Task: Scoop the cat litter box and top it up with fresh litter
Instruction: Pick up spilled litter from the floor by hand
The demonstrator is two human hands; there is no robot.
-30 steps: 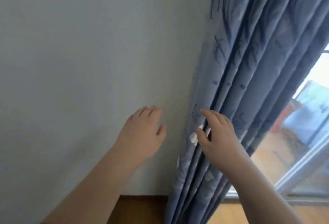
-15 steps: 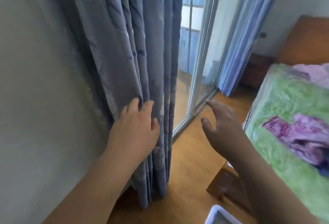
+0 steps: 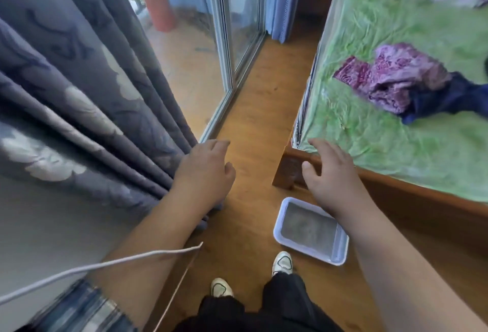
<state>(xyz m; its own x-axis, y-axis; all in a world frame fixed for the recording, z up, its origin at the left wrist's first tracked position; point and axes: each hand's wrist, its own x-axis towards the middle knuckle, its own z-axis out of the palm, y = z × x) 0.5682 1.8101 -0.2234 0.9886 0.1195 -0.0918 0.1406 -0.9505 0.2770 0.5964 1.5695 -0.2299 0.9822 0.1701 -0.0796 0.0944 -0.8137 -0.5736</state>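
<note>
Over the litter box (image 3: 338,246) and to either side of it, both hands are held out in front and grasp nothing. The right hand (image 3: 330,176) hovers just past the box's far end, fingers spread and relaxed. The left hand (image 3: 203,170) is well to the box's left with its fingers loosely bent. Its outer edge overlaps the folds of the dark blue curtain (image 3: 92,107); whether it touches the cloth cannot be told.

The box is a white tray of grey litter (image 3: 309,228) on the wooden floor (image 3: 253,120), and the right forearm cuts off its far right corner. The litter is blurred, so no clumps can be made out. Just on the near side of the box stands a white shoe (image 3: 282,263), with a second one (image 3: 220,288) farther left; black trousers (image 3: 264,310) hide both heels.

Right of the box runs a wooden bed frame (image 3: 290,170) under a green sheet (image 3: 396,133) with crumpled purple cloth (image 3: 390,78), its far side cut off. Beyond the box, a sliding glass door (image 3: 224,41) stands smeared by motion. A white cord (image 3: 105,265) crosses the left forearm, its origin out of frame.
</note>
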